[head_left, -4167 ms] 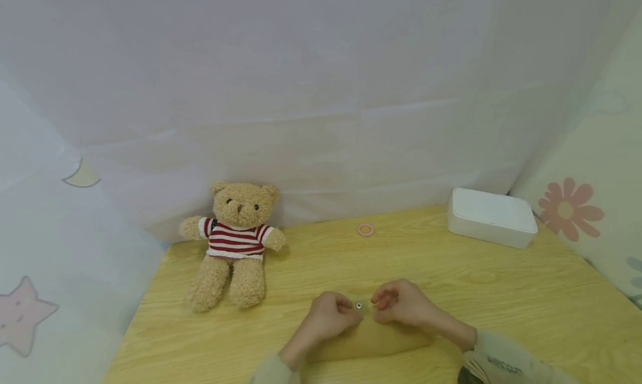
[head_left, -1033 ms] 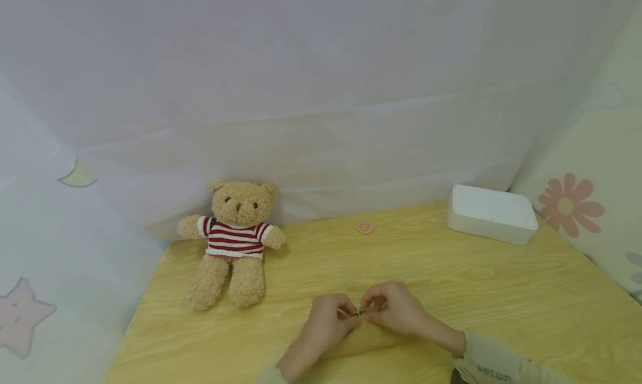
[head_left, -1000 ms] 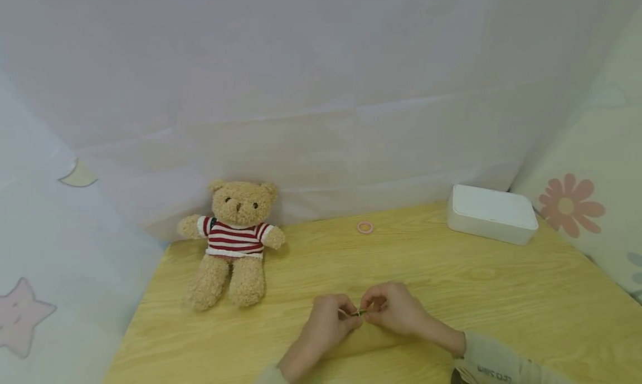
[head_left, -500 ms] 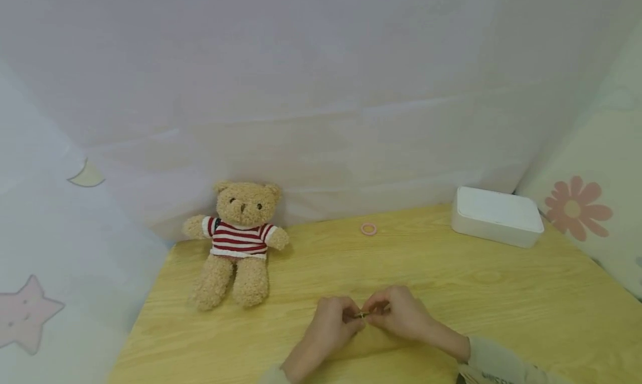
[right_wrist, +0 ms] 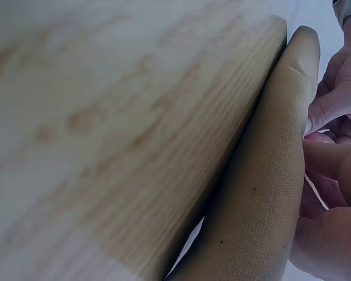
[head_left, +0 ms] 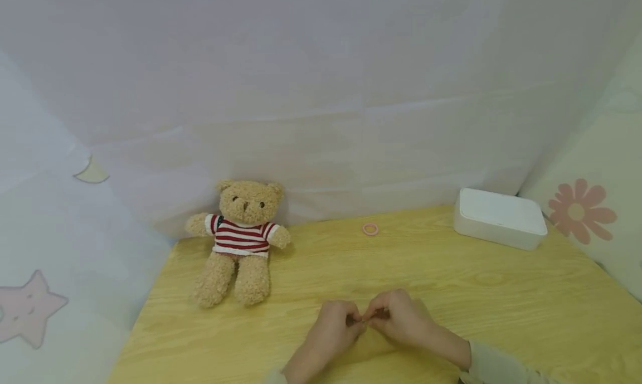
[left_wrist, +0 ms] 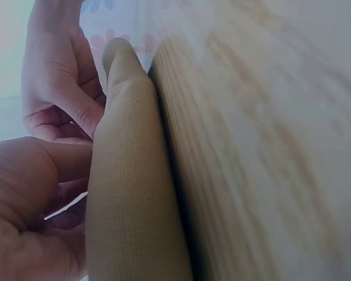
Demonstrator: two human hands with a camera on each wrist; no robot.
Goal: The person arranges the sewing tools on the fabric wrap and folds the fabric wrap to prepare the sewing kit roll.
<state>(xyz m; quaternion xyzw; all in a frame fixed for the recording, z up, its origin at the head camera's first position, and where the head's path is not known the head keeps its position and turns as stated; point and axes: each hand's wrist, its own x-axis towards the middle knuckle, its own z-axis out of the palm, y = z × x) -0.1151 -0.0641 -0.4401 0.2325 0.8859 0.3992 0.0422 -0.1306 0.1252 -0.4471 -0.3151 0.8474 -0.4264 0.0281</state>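
Observation:
A tan woven cloth item [left_wrist: 131, 175], folded or rolled long, lies at the front of the table in the left wrist view; in the right wrist view the same cloth [right_wrist: 269, 164] runs along a wooden edge. My left hand [head_left: 326, 334] and right hand [head_left: 403, 320] meet at its upper side, thumbs against index fingers. Each pinches at the cloth's edge, their fingertips nearly touching. Whatever small piece sits between the fingertips is mostly hidden. From head height the cloth blends with the table's colour.
A teddy bear [head_left: 243, 242] in a red-and-white striped sweater sits at the back left of the wooden table [head_left: 321, 261]. A small pink ring [head_left: 370, 229] lies at the back middle. At the back right stands a white box [head_left: 500, 217], near the wall.
Earlier the hands were apart with a round metal snap showing between them. They have come together, and the small metallic piece between the fingertips is now nearly covered. The head view shifted slightly.

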